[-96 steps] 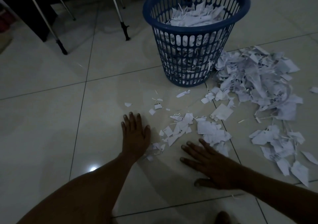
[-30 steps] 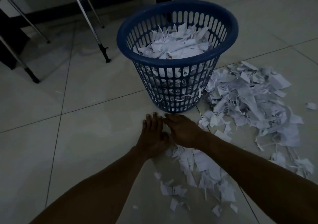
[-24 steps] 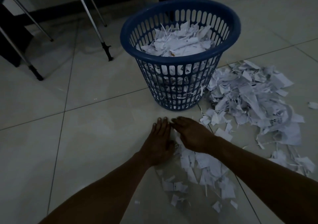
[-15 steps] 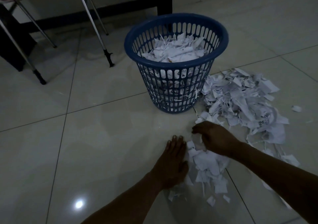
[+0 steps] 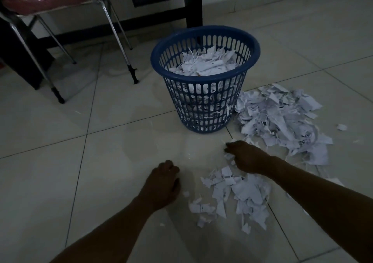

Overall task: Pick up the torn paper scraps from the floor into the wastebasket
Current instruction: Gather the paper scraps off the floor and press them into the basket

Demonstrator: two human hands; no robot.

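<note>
The left hand [image 5: 164, 182] has pulled away from the small heap of torn white paper scraps [image 5: 236, 194] on the pale tiled floor [image 5: 60, 172]; half a second ago it lay flat against them, and now its fingers are curled under, whether on any scrap cannot be told. The right hand [image 5: 245, 156] has drawn its fingers in and pinches scraps at the heap's far edge. The blue slotted plastic wastebasket [image 5: 203, 101] stands beyond, nearly full, a larger scrap pile [image 5: 282, 117] beside it.
</note>
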